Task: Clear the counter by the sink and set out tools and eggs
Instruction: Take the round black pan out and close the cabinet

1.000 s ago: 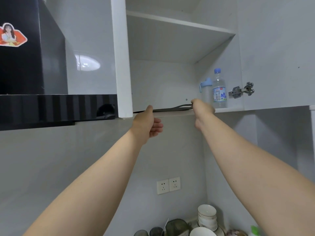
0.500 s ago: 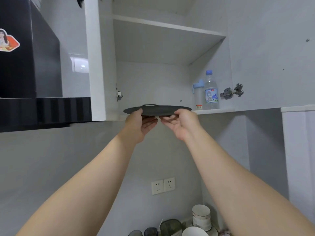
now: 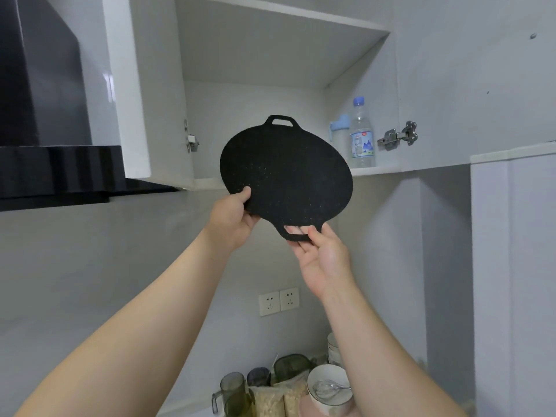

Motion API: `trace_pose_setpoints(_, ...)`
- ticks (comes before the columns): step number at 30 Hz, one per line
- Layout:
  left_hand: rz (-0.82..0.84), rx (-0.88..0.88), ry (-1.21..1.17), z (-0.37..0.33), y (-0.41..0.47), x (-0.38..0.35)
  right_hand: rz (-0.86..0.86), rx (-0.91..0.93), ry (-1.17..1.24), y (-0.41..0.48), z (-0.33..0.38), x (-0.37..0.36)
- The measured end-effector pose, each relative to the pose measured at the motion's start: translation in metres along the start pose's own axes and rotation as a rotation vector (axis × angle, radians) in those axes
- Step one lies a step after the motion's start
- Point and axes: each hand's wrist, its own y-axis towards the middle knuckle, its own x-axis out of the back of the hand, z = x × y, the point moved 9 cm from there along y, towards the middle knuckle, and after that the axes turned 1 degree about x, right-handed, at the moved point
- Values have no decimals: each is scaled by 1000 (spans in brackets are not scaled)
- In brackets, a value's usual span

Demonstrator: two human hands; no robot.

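A flat round black griddle pan [image 3: 285,173] with two small loop handles is held up in front of the open wall cupboard, its face tilted toward me. My left hand [image 3: 233,219] grips its lower left rim, thumb on the front. My right hand [image 3: 322,254] holds the lower loop handle, fingers behind it and showing through the loop. Far below, a white bowl [image 3: 323,379] holds a wire whisk [image 3: 331,388]. No eggs are in view.
The open cupboard shelf [image 3: 376,170] carries a clear water bottle [image 3: 362,139] and a blue-capped bottle [image 3: 340,133]. A black range hood [image 3: 54,173] juts out at left. Wall sockets [image 3: 278,300] sit below. Glass jars [image 3: 231,392], bagged grains and stacked bowls crowd the counter corner.
The pan came off the shelf, moved down and toward me, and tipped from flat to facing me. My right hand shifted from the rim to the lower handle.
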Motion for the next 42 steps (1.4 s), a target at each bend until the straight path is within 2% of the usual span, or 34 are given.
trace_pose_setpoints(9, 170, -46, 62, 27, -41, 9, -81, -51, 43, -43, -22, 41)
trace_pose_setpoints(19, 217, -29, 161, 48, -92, 28, -129, -143, 88, -96, -40, 68)
trace_pose_setpoints(29, 278, 68, 177, 69, -149, 46, -246, -88, 53, -176, -37, 82)
trace_pose_setpoints(36, 308, 199, 213, 93, -202, 87, -349, -91, 38, -268, -55, 85)
trace_pose_setpoints(42, 225, 307, 156, 119, -247, 138, -451, -125, -60, -335, -78, 108)
